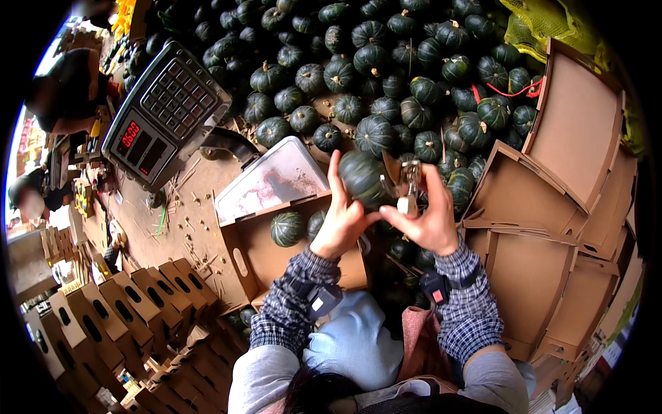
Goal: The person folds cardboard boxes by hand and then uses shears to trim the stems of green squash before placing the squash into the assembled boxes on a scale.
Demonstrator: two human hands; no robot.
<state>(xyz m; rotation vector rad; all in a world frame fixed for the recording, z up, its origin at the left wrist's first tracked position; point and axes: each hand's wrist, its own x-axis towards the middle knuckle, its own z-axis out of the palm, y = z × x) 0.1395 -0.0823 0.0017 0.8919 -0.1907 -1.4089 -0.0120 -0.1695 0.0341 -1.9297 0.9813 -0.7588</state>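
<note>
A dark green pumpkin (363, 178), smeared by motion, is in my left hand (340, 224), whose fingers curve along its left side. My right hand (432, 219) closes around a small shiny metal hand tool (411, 181) with a brownish flat part; its exact kind is unclear. The tool is right beside the pumpkin, and whether they touch cannot be made out. My two thumbs nearly meet below them. Under my left wrist stands a cardboard box (258, 257) with a striped green pumpkin (287, 229) inside, and another partly hidden by my hand.
A large pile of green pumpkins (372, 58) spreads ahead. At the left, a digital scale display (165, 114) stands by its metal platform (276, 181). Cardboard trays (527, 276) are stacked at the right, folded boxes (117, 303) at lower left. Other people (69, 86) are at far left.
</note>
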